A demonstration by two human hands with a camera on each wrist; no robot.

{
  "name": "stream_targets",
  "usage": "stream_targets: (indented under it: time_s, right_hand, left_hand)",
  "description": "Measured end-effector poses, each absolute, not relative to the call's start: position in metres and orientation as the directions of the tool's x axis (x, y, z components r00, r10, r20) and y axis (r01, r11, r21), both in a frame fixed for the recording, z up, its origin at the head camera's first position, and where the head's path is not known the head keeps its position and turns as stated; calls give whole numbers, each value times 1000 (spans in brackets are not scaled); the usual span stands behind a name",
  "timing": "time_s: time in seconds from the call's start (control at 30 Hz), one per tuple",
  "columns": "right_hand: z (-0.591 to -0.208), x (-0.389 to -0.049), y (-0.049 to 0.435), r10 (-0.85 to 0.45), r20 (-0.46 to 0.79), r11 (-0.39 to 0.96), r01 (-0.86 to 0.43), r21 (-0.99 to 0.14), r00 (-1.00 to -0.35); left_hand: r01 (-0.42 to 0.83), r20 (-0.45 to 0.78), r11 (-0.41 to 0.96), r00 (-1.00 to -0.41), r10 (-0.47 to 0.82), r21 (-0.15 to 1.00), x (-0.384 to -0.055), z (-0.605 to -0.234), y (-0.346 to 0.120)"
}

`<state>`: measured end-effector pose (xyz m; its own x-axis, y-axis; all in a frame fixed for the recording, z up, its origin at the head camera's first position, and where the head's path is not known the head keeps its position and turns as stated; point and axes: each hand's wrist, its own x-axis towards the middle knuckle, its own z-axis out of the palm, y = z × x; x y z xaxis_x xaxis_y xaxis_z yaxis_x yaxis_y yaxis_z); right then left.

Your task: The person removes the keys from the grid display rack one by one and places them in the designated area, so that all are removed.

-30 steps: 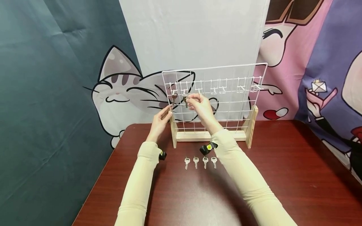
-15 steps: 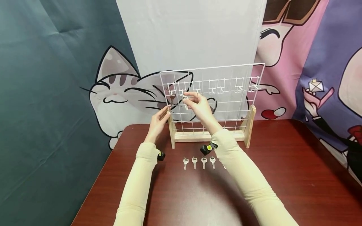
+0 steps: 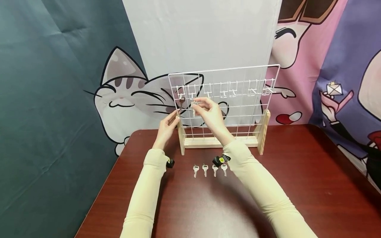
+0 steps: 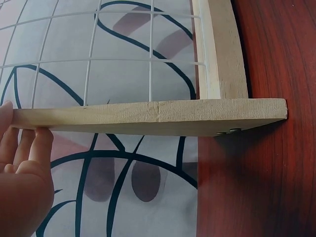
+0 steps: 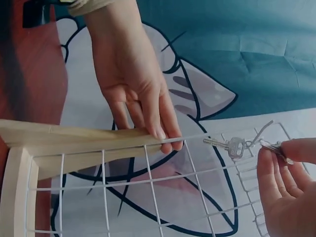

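My left hand grips the upper end of the wooden left support of a white wire grid rack, thumb on one side and fingers on the other. Between right thumb and fingers I pinch a metal key. That right hand is held in front of the grid, just below the second hook from the left. On the leftmost hook hangs another key, blade down in the head view. My fingers cover part of the pinched key, and I cannot tell whether it touches the hook.
Several loose keys lie in a row on the reddish-brown table before the rack. More white hooks line the grid to the right. A wooden base bar joins the supports. Printed cloth hangs behind.
The key in my right hand has gone from dark to bright and sits slightly lower below the second hook. My left hand stays on the support.
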<state>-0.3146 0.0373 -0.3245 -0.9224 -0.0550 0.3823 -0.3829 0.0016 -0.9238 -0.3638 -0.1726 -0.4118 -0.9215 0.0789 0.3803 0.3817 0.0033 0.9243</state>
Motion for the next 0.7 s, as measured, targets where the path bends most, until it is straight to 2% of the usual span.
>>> stream_targets:
  time_s: [0.37, 0.7]
  right_hand:
    - [-334, -301, 62, -144, 378, 59, -390, -919, -914]
    - [-342, -291, 102, -131, 313, 4, -316, -949, -941]
  left_hand:
    - [392, 390, 4, -917, 81, 920, -368, -414, -174]
    - [369, 368, -14, -926, 87, 930, -367, -415, -175]
